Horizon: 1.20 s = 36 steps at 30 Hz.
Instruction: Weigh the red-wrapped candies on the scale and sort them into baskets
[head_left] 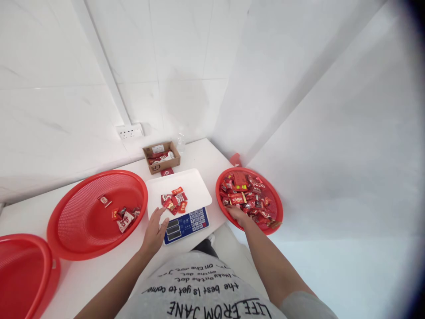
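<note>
My left hand (154, 232) is at the near left edge of the white scale tray (195, 186), fingers stretched and apart, holding nothing. Its fingertips are just short of a small pile of red snack packets (174, 201) on the tray. Below the tray shows the scale's blue panel (186, 226) with keys and dark displays. My right hand (237, 215) reaches over the near rim of the right red basket (277, 199), its fingers extended among many small wrapped packets (252, 204). The fingertips are partly hidden there, and I see nothing gripped.
To the left, a larger red basket (79, 217) contains several packets. Another red basket (23, 274) is cut off at the left edge. Behind the scale stands a small cardboard box (162, 167) of packets, with a red packet (167, 172) in front. Walls border the white table (202, 153).
</note>
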Each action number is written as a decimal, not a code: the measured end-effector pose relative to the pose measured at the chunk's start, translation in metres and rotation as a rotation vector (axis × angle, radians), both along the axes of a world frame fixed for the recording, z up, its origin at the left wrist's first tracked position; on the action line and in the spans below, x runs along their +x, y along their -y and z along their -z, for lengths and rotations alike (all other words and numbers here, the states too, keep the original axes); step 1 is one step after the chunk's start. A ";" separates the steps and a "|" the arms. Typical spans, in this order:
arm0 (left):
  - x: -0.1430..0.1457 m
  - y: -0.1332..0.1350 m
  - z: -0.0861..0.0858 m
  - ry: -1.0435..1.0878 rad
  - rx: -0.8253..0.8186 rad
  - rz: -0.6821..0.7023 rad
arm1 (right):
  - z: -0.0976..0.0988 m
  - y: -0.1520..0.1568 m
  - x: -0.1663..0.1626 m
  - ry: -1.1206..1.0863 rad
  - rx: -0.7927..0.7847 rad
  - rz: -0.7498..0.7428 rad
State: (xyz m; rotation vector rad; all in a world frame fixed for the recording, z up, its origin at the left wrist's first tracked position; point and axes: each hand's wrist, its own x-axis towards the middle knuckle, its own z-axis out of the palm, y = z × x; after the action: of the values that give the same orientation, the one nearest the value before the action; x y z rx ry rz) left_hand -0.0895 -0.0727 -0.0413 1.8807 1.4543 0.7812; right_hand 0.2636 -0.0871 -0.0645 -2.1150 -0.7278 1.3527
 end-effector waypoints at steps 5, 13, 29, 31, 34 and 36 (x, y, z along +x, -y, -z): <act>-0.009 0.011 0.002 0.012 -0.045 -0.055 | -0.004 -0.002 -0.002 -0.109 0.068 0.104; 0.002 0.011 -0.010 0.035 -0.085 -0.019 | -0.005 -0.005 -0.005 -0.154 0.089 0.180; 0.010 0.013 -0.009 -0.001 -0.102 0.048 | -0.036 -0.023 -0.042 0.298 0.448 -0.053; 0.011 0.014 -0.009 -0.014 -0.088 0.063 | -0.041 -0.027 -0.058 0.231 0.423 -0.171; 0.010 0.015 -0.006 -0.031 -0.054 0.076 | -0.044 -0.032 -0.080 0.120 0.379 -0.259; 0.008 0.016 -0.005 -0.041 -0.047 0.079 | -0.043 -0.034 -0.090 0.042 0.342 -0.309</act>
State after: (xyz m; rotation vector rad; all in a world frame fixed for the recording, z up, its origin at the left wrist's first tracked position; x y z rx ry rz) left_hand -0.0814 -0.0884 -0.0368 1.9167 1.4021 0.6697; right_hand 0.1734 -0.0534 -0.0211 -1.8157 -1.2484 1.2293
